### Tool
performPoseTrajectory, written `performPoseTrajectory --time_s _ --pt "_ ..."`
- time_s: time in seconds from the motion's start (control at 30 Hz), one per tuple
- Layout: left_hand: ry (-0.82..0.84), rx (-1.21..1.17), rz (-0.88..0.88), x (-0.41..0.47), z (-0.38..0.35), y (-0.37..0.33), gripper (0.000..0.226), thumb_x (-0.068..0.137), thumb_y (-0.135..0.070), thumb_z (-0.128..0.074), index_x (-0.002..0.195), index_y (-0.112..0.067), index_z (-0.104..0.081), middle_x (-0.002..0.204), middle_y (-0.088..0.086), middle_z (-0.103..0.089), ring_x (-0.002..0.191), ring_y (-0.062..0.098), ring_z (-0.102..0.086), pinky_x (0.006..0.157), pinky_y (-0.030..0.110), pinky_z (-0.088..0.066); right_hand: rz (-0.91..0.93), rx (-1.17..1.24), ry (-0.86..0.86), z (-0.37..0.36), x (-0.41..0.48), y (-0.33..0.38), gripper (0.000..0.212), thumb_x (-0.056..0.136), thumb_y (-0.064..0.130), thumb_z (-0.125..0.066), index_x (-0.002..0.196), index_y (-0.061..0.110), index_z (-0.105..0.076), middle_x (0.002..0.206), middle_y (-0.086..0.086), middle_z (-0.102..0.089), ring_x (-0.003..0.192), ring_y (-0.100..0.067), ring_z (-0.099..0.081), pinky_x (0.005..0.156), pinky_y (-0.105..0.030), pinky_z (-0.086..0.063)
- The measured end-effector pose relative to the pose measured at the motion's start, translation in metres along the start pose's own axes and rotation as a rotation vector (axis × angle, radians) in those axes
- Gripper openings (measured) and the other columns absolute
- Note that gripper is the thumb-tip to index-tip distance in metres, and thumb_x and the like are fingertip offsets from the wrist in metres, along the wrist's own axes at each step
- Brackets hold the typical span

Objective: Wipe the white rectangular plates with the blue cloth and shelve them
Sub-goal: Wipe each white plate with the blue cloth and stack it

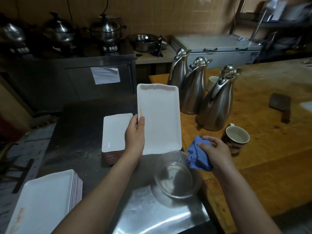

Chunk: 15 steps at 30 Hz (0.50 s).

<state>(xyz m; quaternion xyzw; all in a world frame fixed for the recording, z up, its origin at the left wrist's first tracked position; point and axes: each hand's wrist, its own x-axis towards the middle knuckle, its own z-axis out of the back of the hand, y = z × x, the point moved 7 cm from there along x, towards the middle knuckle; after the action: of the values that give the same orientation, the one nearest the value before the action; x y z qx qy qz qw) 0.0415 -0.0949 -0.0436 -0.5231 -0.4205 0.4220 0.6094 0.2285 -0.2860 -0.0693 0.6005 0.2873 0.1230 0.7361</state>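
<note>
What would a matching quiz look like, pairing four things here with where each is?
1. crumpled blue cloth
2. raised white rectangular plate
3. clear round glass bowl
4. dark brown ceramic mug

A. on the orange wooden table
B. gripped by the right hand
C. on the grey steel counter
D. held by the left hand

Pairs: 1-B, 2-D, 3-C, 4-A

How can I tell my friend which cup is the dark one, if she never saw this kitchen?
Find the big wooden table on the right with three tall steel jugs. The mug sits in front of the nearest jug, beside the right hand holding the blue cloth. It is dark outside, pale inside; the other cup is all pale and tucked behind the jugs.
</note>
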Motion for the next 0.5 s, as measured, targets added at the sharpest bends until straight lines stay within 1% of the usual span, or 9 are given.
performPoseTrajectory --time_s 0.1,0.13,0.2,0.27,0.33,0.43,0.5 --pt "0.004 -0.024 -0.029 -0.003 0.001 -0.003 0.017 0.096 -0.037 -0.043 0.093 -0.032 -0.059 0.090 -0.011 -0.068 0.089 0.015 -0.064 0.082 0.039 -0.051 0.015 -0.004 -0.005 0.000 0.000 -0.002 0.022 0.085 0.011 -0.067 0.101 0.023 -0.059 0.097 -0.002 -0.059 0.088 -0.026 -0.065 0.072 -0.043 -0.057" --pt "0.004 -0.024 -0.037 -0.004 0.001 -0.004 0.017 0.096 -0.037 -0.044 0.094 -0.032 -0.060 0.089 -0.013 -0.067 0.090 0.014 -0.064 0.083 0.040 -0.051 0.019 -0.006 -0.009 0.000 -0.001 -0.002 0.022 0.085 0.011 -0.067 0.101 0.023 -0.059 0.098 -0.003 -0.059 0.087 -0.025 -0.064 0.071 -0.042 -0.057" --pt "0.007 -0.034 -0.052 -0.005 0.002 -0.006 0.015 0.095 -0.037 -0.046 0.094 -0.037 -0.060 0.089 -0.018 -0.067 0.091 0.010 -0.063 0.084 0.038 -0.051 0.022 -0.005 -0.014 0.000 -0.001 -0.004 0.022 0.085 0.011 -0.067 0.102 0.023 -0.059 0.099 -0.002 -0.058 0.086 -0.023 -0.064 0.063 -0.035 -0.056" --pt "0.022 -0.062 -0.061 -0.006 0.001 -0.008 0.013 0.095 -0.038 -0.047 0.099 -0.039 -0.060 0.096 -0.017 -0.067 0.096 0.010 -0.064 0.086 0.035 -0.053 0.017 -0.005 -0.015 0.000 -0.001 -0.005 0.022 0.085 0.012 -0.067 0.104 0.022 -0.059 0.099 -0.001 -0.057 0.086 -0.021 -0.063 0.059 -0.031 -0.054" --pt "0.025 -0.078 -0.082 -0.007 0.001 -0.012 0.017 0.094 -0.039 -0.048 0.106 -0.037 -0.059 0.101 -0.014 -0.067 0.100 0.013 -0.063 0.085 0.032 -0.053 0.016 0.002 -0.014 0.000 -0.001 -0.005 0.022 0.085 0.012 -0.067 0.102 0.023 -0.059 0.097 0.000 -0.056 0.085 -0.021 -0.064 0.057 -0.030 -0.054" --pt "0.019 -0.089 -0.131 -0.009 0.002 -0.017 0.018 0.094 -0.037 -0.048 0.108 -0.034 -0.060 0.099 -0.013 -0.067 0.097 0.013 -0.063 0.084 0.032 -0.050 0.021 0.023 -0.008 0.001 -0.001 -0.004 0.021 0.085 0.010 -0.066 0.101 0.023 -0.059 0.091 0.002 -0.058 0.082 -0.020 -0.065 0.056 -0.029 -0.053" --pt "0.016 -0.086 -0.148 -0.010 0.002 -0.018 0.022 0.094 -0.038 -0.048 0.112 -0.031 -0.060 0.102 -0.010 -0.067 0.100 0.013 -0.062 0.086 0.031 -0.051 0.030 0.033 -0.005 0.001 -0.001 -0.005 0.022 0.085 0.009 -0.067 0.101 0.022 -0.059 0.089 0.002 -0.059 0.081 -0.020 -0.065 0.059 -0.030 -0.054"
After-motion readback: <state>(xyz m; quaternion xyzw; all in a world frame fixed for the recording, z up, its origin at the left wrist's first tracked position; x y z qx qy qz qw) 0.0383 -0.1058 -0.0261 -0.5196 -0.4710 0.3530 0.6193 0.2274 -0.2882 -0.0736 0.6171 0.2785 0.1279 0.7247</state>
